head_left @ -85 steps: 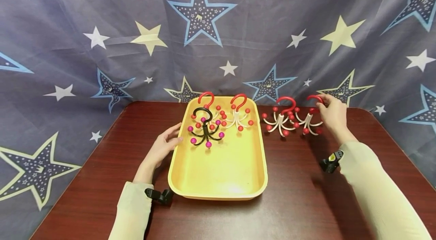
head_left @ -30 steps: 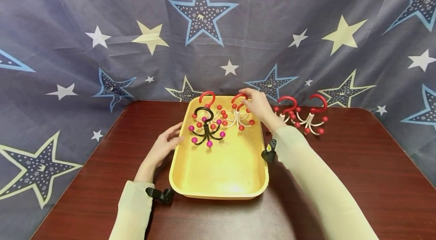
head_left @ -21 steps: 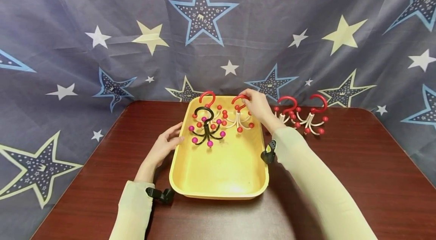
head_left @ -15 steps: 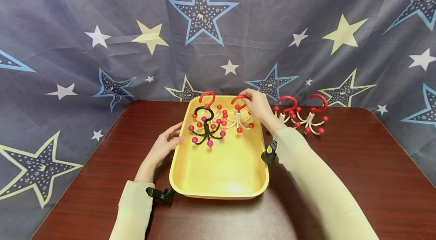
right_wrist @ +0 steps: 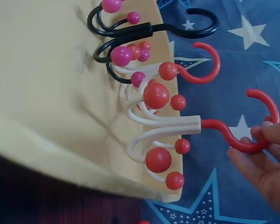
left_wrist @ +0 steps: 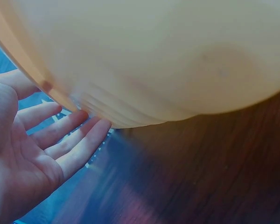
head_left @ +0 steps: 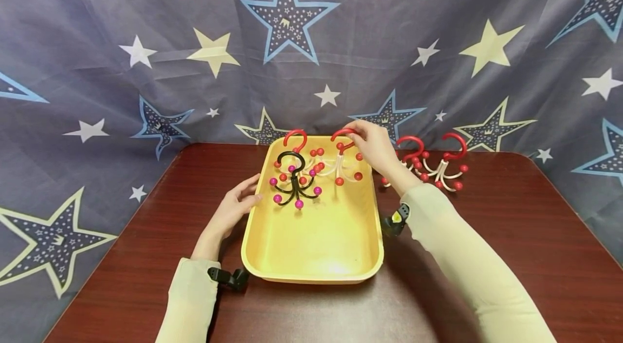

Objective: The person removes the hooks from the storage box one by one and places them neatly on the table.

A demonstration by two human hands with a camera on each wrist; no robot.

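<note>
My right hand pinches the red hook of a white hanger with red balls, over the far right part of the yellow tray. In the right wrist view, my fingers and thumb hold its red hook. A black hanger with pink balls stands in the tray, just in front of another red-hooked hanger. At the tray's left wall rests my left hand; in the left wrist view the extended fingers of the left hand touch the tray's outer side.
Two more white hangers with red hooks stand on the dark wooden table right of the tray: one partly behind my right forearm, the other farther right. A grey curtain with stars hangs behind the table.
My right hand moved from the rightmost hanger on the table to the one at the tray's far right and took its hook. Since half a second ago that hanger has risen slightly. The left hand stays put.
</note>
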